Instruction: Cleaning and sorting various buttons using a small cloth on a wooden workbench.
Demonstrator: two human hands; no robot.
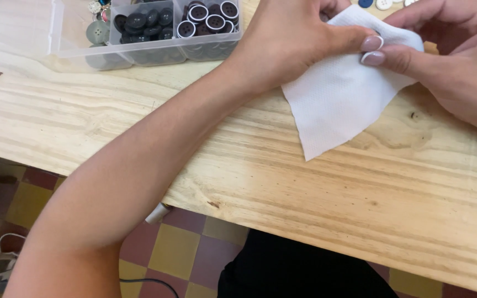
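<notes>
On the pale wooden table [282, 182], a white fabric square [340, 99] lies at far right, its top edge pinched by both the left hand [291, 41] and right hand [454, 60], no button sewn on visibly, while a clear compartmented box [139, 52] at far left holds dark buttons [144, 25].

Pale wooden table [316, 187], bearing white cloth [338, 105], clear button box [139, 52], loose buttons [383, 4].

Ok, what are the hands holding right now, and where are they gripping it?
Both the left hand and the right hand pinch a white piece of fabric at its top edge; its lower corner lies on the wooden table.
</notes>
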